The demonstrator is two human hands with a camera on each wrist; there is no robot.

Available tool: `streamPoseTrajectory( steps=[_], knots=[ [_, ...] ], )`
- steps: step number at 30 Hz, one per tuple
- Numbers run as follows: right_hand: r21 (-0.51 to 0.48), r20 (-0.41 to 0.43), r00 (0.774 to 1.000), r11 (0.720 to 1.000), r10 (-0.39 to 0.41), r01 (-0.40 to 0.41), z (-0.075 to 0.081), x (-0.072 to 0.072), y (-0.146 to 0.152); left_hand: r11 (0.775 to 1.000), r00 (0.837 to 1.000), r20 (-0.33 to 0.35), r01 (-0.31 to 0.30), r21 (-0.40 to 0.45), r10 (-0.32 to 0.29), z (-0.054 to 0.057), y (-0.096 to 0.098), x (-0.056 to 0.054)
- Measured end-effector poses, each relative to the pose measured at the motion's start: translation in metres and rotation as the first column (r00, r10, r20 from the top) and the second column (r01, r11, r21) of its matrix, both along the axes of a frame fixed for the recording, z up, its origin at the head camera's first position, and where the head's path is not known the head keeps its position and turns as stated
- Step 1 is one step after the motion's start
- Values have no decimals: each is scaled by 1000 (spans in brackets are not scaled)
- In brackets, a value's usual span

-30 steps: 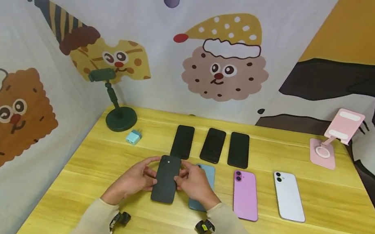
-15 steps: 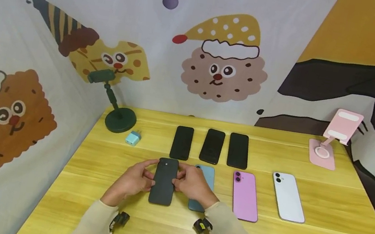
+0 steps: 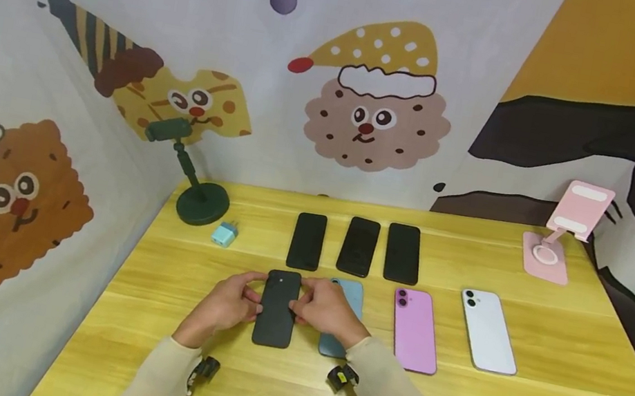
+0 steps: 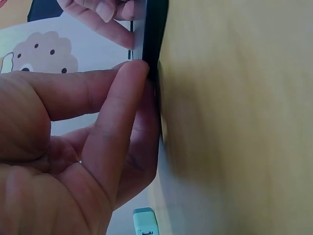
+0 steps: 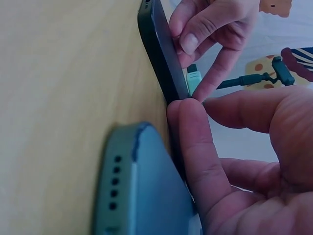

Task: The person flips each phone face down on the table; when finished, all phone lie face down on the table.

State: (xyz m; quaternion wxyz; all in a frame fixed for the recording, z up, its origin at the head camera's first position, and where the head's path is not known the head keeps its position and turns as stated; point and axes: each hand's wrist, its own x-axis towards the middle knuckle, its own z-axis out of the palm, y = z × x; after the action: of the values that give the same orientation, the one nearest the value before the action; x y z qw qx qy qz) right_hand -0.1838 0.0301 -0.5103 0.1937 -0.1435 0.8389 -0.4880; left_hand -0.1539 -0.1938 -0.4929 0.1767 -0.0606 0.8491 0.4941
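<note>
A black smartphone (image 3: pixel 275 320) lies back side up, camera end away from me, flat on or just above the wooden table. My left hand (image 3: pixel 227 302) grips its left long edge with thumb and fingers. On the opposite edge, my right hand (image 3: pixel 327 308) holds it the same way. The left wrist view shows the left thumb (image 4: pixel 120 112) against the side of the dark phone (image 4: pixel 151 34). A blue smartphone (image 3: pixel 353 302) rests partly hidden under my right hand; its end with speaker holes (image 5: pixel 122 181) shows close up in the right wrist view.
Right of the blue phone lie a pink phone (image 3: pixel 416 330) and a white phone (image 3: pixel 488 332). Behind are three dark phones (image 3: pixel 306 242) in a row. A green stand (image 3: pixel 203 203) and light-blue charger (image 3: pixel 224 234) are at back left, a pink stand (image 3: pixel 546 257) at back right.
Both hands have brought the black phone slightly towards me and down, widening its gap to the dark phone behind. In the last half second it has hardly moved.
</note>
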Motion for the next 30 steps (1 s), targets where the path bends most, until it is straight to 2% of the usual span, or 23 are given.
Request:
streamPoseTrajectory(
  steps=[5, 11, 17, 20, 24, 30],
  knots=[
    [-12, 5, 1000, 1000, 3, -3, 0, -1, 0, 1000, 1000, 9, -8, 3, 8, 1, -1, 1],
    [-71, 61, 998, 997, 16, -11, 1, -1, 2, 1000, 1000, 5, 0, -21, 0, 3, -1, 1],
    [-182, 158, 987, 983, 24, 5, -2, 0, 13, 989, 999, -45, 16, -147, -23, 5, 2, 0],
    [-201, 158, 987, 980, 34, -2, 1, 1, 21, 983, 996, -81, 15, -183, -30, 6, 5, -2],
    [-200, 130, 990, 979, 50, -23, 8, 0, 29, 988, 987, -153, 28, -149, -51, 8, 12, -5],
    [-165, 66, 998, 986, 17, -6, 10, -3, 46, 992, 966, -231, 108, -57, -119, 12, 29, -12]
  ],
)
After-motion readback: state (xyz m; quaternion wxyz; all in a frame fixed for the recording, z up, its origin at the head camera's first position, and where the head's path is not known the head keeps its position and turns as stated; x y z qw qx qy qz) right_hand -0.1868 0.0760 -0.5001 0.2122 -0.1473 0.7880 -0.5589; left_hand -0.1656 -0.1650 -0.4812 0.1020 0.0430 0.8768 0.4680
